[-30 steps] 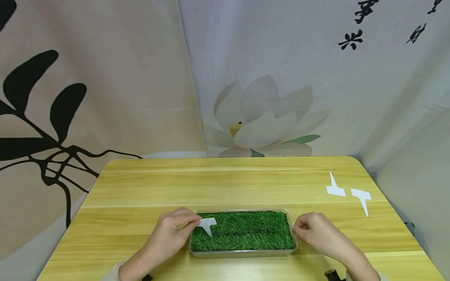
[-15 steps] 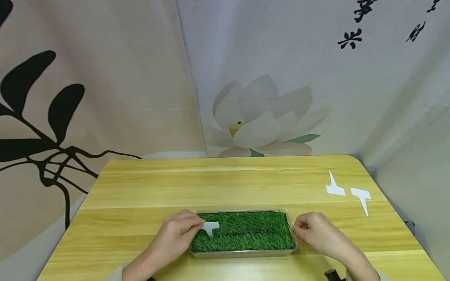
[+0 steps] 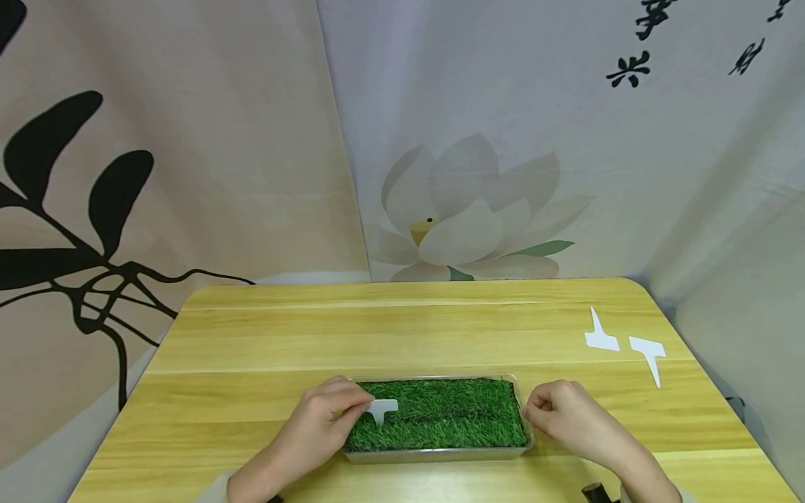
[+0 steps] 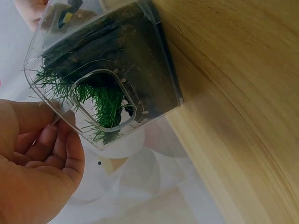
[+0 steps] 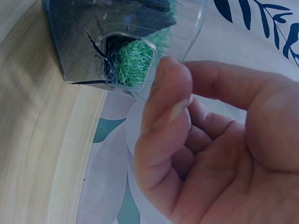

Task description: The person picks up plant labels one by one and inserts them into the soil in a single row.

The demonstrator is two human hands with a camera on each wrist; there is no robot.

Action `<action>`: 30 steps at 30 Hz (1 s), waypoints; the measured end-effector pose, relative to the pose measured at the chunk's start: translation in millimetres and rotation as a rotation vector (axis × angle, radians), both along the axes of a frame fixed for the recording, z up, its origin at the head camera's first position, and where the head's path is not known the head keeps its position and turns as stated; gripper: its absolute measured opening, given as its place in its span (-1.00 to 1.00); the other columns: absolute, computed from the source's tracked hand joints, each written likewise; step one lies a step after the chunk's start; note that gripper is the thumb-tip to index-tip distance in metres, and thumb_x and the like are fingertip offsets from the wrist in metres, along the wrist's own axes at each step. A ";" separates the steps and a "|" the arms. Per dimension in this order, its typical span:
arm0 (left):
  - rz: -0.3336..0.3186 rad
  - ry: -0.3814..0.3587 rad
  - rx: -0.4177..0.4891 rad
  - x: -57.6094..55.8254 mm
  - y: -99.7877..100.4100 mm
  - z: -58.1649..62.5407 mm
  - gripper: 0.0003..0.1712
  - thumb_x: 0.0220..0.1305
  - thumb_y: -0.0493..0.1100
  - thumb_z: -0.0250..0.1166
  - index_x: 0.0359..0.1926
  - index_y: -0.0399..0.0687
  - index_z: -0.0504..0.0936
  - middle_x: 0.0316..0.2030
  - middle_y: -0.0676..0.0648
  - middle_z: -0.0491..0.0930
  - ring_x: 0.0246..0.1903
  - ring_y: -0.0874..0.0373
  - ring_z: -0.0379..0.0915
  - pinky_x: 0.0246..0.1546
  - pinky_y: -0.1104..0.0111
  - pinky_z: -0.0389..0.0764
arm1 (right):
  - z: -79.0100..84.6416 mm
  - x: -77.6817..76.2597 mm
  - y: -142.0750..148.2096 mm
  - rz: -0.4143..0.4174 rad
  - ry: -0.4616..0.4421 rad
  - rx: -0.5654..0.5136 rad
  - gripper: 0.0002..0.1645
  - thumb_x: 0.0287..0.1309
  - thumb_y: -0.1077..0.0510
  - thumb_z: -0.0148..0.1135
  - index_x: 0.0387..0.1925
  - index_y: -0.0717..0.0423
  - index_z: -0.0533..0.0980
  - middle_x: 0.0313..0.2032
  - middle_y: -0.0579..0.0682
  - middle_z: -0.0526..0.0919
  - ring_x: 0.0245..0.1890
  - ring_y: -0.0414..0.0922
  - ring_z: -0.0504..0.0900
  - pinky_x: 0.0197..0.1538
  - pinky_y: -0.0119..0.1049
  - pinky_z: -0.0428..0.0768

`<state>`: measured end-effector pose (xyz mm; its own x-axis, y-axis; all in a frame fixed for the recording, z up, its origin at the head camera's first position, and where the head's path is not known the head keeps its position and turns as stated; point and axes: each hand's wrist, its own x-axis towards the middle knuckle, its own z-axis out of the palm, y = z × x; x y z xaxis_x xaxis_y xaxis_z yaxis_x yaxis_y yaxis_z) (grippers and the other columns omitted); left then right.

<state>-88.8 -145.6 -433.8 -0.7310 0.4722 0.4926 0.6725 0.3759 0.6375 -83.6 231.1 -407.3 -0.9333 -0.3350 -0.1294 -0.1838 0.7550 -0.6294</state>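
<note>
A clear plastic box (image 3: 440, 455) filled with artificial grass (image 3: 453, 412) stands near the table's front. My left hand (image 3: 321, 419) pinches one end of a white T-shaped plant label (image 3: 383, 406), its stem pointing down into the grass near the left end. From the left wrist view, the label is mostly hidden behind the fingers of my left hand (image 4: 42, 154) beside the box's rim. At the box's right end, my right hand (image 3: 566, 416) holds the rim between thumb and curled index finger; the right wrist view shows this hand (image 5: 201, 135) close up.
Two more white T-shaped labels, one stem up (image 3: 602, 339) and one stem down (image 3: 648, 353), lie flat at the table's right. The wooden table (image 3: 302, 328) reaches back to a printed curtain (image 3: 251, 140). A dark cylindrical object (image 3: 594, 492) is beside my right wrist.
My left hand has moved slightly right and down with the label, whose top edge is now more level and lower over the grass. My right hand stays at the box's rim.
</note>
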 end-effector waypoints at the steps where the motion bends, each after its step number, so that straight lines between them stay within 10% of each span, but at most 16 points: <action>1: -0.001 -0.001 -0.004 -0.1 0.5 0.0 -0.76 0.09 -0.44 0.29 -0.24 -0.11 0.70 -0.35 0.04 0.65 -0.30 0.30 0.49 -0.30 0.52 0.58 | 0.0 -0.1 0.1 -0.001 0.000 0.000 -0.71 0.18 0.12 0.21 -0.65 -0.06 0.50 -0.76 -0.24 0.41 -0.76 -0.31 0.28 -0.61 -0.38 0.40; 30: 0.044 -0.058 0.011 -1.7 -1.8 -2.6 -0.76 0.09 -0.38 0.32 -0.21 -0.05 0.70 -0.30 0.07 0.66 -0.26 0.28 0.50 -0.27 0.40 0.61 | 0.1 0.2 -0.1 -0.003 -0.002 -0.006 -0.73 0.18 0.13 0.20 -0.64 -0.07 0.51 -0.75 -0.24 0.43 -0.74 -0.31 0.31 -0.60 -0.38 0.41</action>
<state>-90.5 -147.3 -436.4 -0.7782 0.4339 0.4540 0.6175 0.3970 0.6790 -83.4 231.0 -407.2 -0.9341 -0.3325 -0.1297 -0.1797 0.7521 -0.6341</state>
